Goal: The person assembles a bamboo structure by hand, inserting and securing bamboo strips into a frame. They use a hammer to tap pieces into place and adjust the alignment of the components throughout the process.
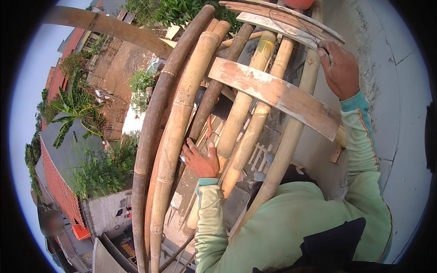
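Note:
My left hand (200, 160) rests over the bamboo poles at the middle, between a dark pole (209, 107) and a pale bamboo pole (236, 120). Its fingers are spread and the thumb stands apart. At upper right, my right hand (340, 69) is closed at the ends of stacked wooden planks (282, 27) that lie across the poles. A thin dark wire (296, 26) loops over these planks and reaches toward the fingertips. Exactly what the fingers pinch is hidden. Nearer me, a worn board (275, 93) with pale smears lies across the poles.
Gaps between the poles show a lower level with another person (223, 107) partly hidden below. A grey wall (400, 91) rises along the right. Thick bamboo (154, 123) runs along the left edge, above roofs, plants and bare ground. Part of a red container (298, 3) shows at the top.

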`<state>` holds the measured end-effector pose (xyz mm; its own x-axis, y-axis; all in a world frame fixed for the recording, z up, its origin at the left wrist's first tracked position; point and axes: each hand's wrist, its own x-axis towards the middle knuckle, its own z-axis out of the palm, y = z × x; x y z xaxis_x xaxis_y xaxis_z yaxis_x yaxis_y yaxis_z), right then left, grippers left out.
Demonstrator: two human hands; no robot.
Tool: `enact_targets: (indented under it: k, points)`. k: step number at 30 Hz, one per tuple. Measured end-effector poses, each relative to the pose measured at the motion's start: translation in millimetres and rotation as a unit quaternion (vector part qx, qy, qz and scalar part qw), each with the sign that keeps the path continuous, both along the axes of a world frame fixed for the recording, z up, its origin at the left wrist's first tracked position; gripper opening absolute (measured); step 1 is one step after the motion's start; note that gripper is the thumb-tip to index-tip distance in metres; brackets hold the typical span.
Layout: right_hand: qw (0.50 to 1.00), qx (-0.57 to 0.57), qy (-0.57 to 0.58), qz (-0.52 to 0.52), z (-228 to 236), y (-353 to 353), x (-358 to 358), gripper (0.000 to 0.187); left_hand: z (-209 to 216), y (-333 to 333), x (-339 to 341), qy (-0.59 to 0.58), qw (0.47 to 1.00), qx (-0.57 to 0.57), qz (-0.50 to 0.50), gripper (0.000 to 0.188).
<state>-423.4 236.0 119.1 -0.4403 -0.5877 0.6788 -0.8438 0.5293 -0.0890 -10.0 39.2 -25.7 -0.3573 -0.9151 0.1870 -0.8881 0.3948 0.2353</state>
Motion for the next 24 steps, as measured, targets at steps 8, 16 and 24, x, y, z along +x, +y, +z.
enact_targets:
  k: [8,16,24]
  points:
    - [0.981,0.008,0.189,-0.042,-10,-75,-81,0.015,6,5,0,0.036,0.999,-0.008,-0.009,0.082]
    - [0.96,0.24,0.124,-0.076,-66,-112,-193,0.033,6,5,-1,0.03,0.999,-0.018,-0.028,0.075]
    - [0.99,-0.019,0.09,-0.102,-31,-149,-252,0.044,20,11,-10,0.014,1.0,0.013,-0.012,0.068]
